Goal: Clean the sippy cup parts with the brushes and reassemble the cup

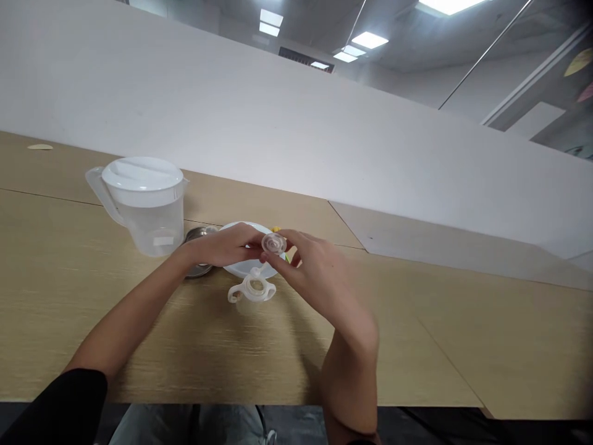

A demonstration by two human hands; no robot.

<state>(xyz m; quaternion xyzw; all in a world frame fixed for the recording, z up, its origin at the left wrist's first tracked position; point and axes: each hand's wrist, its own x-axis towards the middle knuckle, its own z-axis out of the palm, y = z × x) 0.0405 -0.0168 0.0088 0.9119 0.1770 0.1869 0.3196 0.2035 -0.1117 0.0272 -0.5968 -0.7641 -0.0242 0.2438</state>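
Holding a small clear round piece (274, 243) near the centre of the frame, my right hand (319, 278) has its fingers drawn in narrow, with the thumb at the lower edge and the forefinger at the upper edge. My left hand (234, 244) reaches in from the left, fingers bent towards the same piece; I cannot tell whether they grip it or only lie against it, as its far side is hidden. The piece appears to be thin moulded plastic or silicone: I judge it light, smooth and slippery if wet. Grasp it by the outer rim with light, even pressure, since a hard pinch could flex it or make it slip. Just below my fingers, at centre, the two-handled cup (256, 287) is on the table (417, 346). I judge it light and easy to tip; take hold of it by one side handle or around the body. The pale plate (239, 269) lies partly behind my hands, with the metal bowl (199, 271) to its left. The lidded pitcher (157, 219), at left of centre, contains what looks like clear liquid, so it is probably the heaviest item; lift it by its left-side handle.
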